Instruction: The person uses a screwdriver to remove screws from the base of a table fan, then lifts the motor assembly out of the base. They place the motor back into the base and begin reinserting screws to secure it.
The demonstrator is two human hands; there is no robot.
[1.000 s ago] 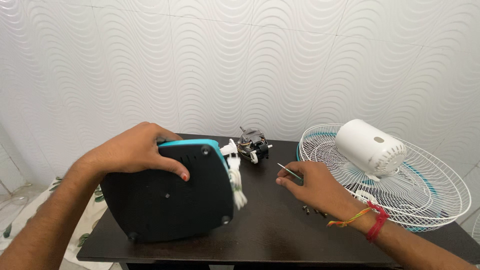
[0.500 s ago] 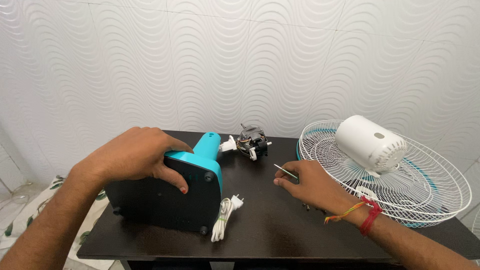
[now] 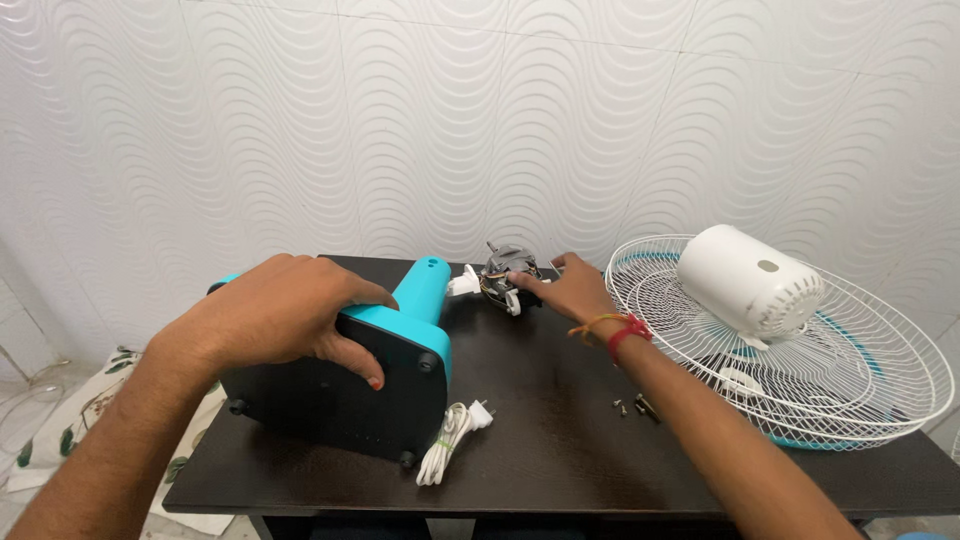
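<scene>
I see the left hand [image 3: 285, 318] clamping the tipped teal fan base [image 3: 345, 385] mid-table while the right hand [image 3: 565, 288] closes on the bare fan motor [image 3: 505, 275] at the far edge, where a tug could strain its wires.

My left hand [image 3: 285, 315] lies palm down, fingers curled over an edge, thumb pointing right with its painted nail showing. My left forearm runs back toward the lower left corner, bare. My right arm is stretched well forward and to the left, elbow low at the bottom right. My right hand [image 3: 568, 287] is turned fingers away from me, fingertips pinched together and touching something. Red and yellow threads circle my right wrist.
</scene>
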